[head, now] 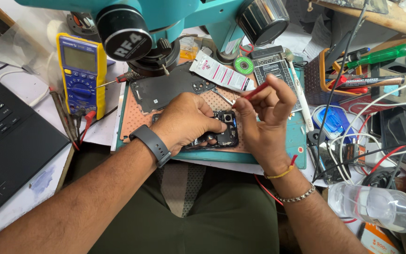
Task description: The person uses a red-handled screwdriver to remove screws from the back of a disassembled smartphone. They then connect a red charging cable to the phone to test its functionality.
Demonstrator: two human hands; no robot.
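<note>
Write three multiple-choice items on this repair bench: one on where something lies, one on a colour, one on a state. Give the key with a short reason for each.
1. Where does the multimeter lie?
A. Left of the work mat
B. On the laptop
C. Beside the water bottle

2. What colour is the handle of the tool in the right hand?
A. Blue
B. Red
C. White

3. In what state is the phone under the left hand?
A. Shut, with its back cover on
B. Opened, its insides showing
C. Sealed in a bag

Key:
1 A, its yellow case sits between the laptop and the work mat.
2 B, a red shaft sticks out from the pinched fingers.
3 B, the camera module and dark inner parts are bare, and a separate dark back panel lies further up the mat.
</note>
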